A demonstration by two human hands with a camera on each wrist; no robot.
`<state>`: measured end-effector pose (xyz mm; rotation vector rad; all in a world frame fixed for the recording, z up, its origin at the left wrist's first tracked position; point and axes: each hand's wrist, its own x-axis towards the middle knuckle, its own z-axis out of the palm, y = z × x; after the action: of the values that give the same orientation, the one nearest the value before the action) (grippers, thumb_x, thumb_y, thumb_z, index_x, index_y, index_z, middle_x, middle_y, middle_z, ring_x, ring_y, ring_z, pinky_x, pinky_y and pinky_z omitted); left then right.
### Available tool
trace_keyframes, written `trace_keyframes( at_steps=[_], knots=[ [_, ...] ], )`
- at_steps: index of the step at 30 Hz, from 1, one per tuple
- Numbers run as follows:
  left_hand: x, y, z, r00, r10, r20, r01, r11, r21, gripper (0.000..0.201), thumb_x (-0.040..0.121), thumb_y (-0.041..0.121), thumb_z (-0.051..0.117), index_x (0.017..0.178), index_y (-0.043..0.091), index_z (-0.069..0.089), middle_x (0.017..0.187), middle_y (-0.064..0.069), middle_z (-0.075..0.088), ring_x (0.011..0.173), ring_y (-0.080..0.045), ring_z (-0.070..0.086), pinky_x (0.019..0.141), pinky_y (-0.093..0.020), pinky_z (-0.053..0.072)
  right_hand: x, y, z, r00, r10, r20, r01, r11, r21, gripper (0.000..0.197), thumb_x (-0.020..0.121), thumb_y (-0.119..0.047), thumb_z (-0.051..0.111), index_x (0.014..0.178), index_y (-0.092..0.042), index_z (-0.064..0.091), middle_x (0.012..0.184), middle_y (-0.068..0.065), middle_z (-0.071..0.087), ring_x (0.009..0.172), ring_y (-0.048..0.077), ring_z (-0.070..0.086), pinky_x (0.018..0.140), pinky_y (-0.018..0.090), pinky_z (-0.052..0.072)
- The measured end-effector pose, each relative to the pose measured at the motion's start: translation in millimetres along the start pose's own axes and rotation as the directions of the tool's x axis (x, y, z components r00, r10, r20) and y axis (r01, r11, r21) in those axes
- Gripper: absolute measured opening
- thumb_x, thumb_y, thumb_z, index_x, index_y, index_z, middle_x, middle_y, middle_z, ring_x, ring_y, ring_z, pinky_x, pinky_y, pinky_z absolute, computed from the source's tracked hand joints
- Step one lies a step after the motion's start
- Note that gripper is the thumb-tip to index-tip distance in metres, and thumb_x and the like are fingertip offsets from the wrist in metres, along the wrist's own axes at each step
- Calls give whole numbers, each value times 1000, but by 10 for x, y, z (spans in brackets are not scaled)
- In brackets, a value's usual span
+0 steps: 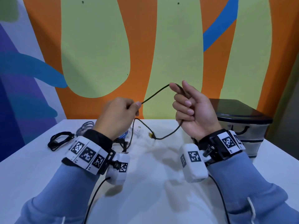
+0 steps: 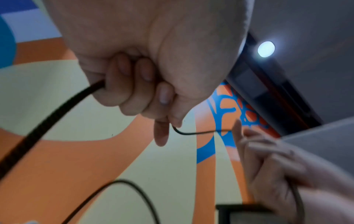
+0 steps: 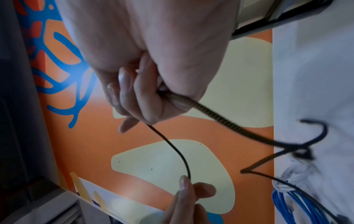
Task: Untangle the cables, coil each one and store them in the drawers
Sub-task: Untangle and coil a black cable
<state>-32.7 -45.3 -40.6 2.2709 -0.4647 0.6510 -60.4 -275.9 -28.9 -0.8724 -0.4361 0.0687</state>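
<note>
A black braided cable [image 1: 154,94] is stretched in the air between both hands above the white table [image 1: 153,183]. My left hand [image 1: 119,113] pinches it between thumb and curled fingers; the cable [image 2: 44,130] leaves that fist downward. My right hand [image 1: 190,107] is raised with fingers curled round the same cable [image 3: 210,115], which drops from the palm to a yellow-tipped plug [image 1: 151,135] on the table. The drawer unit [image 1: 242,125], black-topped with translucent drawers, stands at the right behind my right wrist.
On the table's far left lie a coiled black cable [image 1: 59,140] and a grey cable [image 1: 85,126]. A blue cable bundle [image 3: 298,207] and white plugs [image 1: 139,130] lie behind my left hand. The painted wall closes the back.
</note>
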Motion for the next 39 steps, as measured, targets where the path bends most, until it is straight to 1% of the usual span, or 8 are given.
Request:
trace_keyframes(
  at_steps=[5, 11, 18, 22, 25, 31, 35, 39],
  knots=[
    [-11, 2, 64, 981, -45, 187, 7, 980, 197, 45, 105, 47, 59, 78, 16, 77, 39, 7, 37, 44, -18, 38, 51, -30, 26, 9, 0, -8, 998, -67, -20, 67, 998, 4, 33, 107, -36, 50, 108, -12, 73, 54, -10, 31, 37, 6, 26, 30, 15, 16],
    [-189, 241, 120, 823, 99, 559, -139, 990, 30, 33, 100, 49, 67, 82, 25, 79, 47, 7, 39, 46, -12, 33, 50, -27, 29, 44, 95, 0, 982, -168, -86, 159, 982, -106, 43, 110, -34, 45, 140, -7, 60, 71, -7, 43, 48, 5, 29, 37, 17, 20],
    [-355, 561, 121, 687, 430, 586, -283, 901, -329, 26, 106, 33, 64, 95, 13, 77, 61, 6, 52, 66, -11, 50, 65, -27, 44, 83, 315, 66, 958, -256, -129, 151, 834, -531, 34, 113, -30, 44, 130, -11, 66, 85, 14, 76, 69, 18, 69, 64, 26, 58],
    [-261, 519, -115, 833, 478, 278, -244, 769, -591, 27, 108, 20, 56, 93, 10, 76, 60, 2, 60, 58, -16, 41, 54, -22, 35, 29, 337, 44, 986, -164, 5, 124, 727, -676, 24, 102, -34, 64, 98, -16, 79, 79, 28, 69, 49, 23, 59, 49, 24, 45],
    [-123, 370, -166, 969, 243, 47, -140, 693, -707, 30, 108, 22, 55, 88, 6, 71, 55, 7, 33, 48, -9, 24, 45, -19, 21, 32, 310, 43, 995, -99, 11, 86, 804, -589, 33, 102, -33, 58, 98, -8, 79, 59, 22, 53, 30, 11, 26, 36, 19, 20],
    [19, 79, 50, 986, -10, -168, -76, 866, -494, 31, 103, 37, 67, 85, 13, 73, 55, 14, 59, 50, 0, 46, 54, -21, 36, 2, 246, 113, 991, 59, 119, -27, 965, -261, 35, 104, -31, 48, 106, -6, 72, 46, -5, 38, 31, 4, 22, 43, 24, 10],
    [-108, 196, 231, 973, 125, 192, -107, 989, -102, 25, 105, 40, 61, 89, 27, 75, 53, 4, 50, 48, -12, 40, 52, -33, 29, 45, 269, 88, 997, -54, 49, 59, 991, -119, 43, 111, -22, 39, 142, 5, 53, 68, -2, 50, 46, 7, 38, 53, 20, 32],
    [-228, 365, 236, 879, 208, 429, -218, 976, -27, 35, 102, 34, 66, 76, 9, 65, 61, -10, 54, 55, -14, 42, 56, -35, 34, 117, 324, 33, 964, -211, -161, 169, 957, -237, 35, 112, -14, 39, 139, 6, 49, 74, 5, 68, 60, 16, 62, 60, 23, 50]
  ],
)
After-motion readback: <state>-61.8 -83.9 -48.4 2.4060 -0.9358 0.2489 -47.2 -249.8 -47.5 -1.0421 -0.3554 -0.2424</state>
